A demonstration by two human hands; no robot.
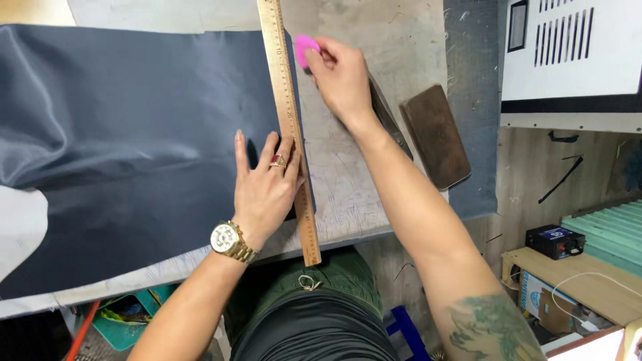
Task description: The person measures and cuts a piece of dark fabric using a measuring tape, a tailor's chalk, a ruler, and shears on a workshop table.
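- Your left hand [264,187] lies flat and spread, fingers open, pressing down on the wooden ruler [289,127]; it clasps nothing, it only pins the ruler under the ring and little fingers, with the other fingers resting on the dark cloth [134,134].
- The ruler runs from the near edge of the bench [354,174] away to the far side, along the right edge of the cloth.
- Your right hand [342,77] is closed in a pinch on a pink piece of chalk [305,47]; thumb and fingers are drawn tight around it.
- The chalk sits just to the right of the ruler at its far end, at the cloth's edge; whether its tip touches the cloth, you cannot tell.
- The cloth is spread across the left part of the bench, smooth near the ruler and rumpled far left.
- A flat brown block [436,134] lies on the bench to the right of your right wrist, well apart from the ruler.
- A gold watch [229,241] sits on your left wrist, and a ring [277,160] on one finger.
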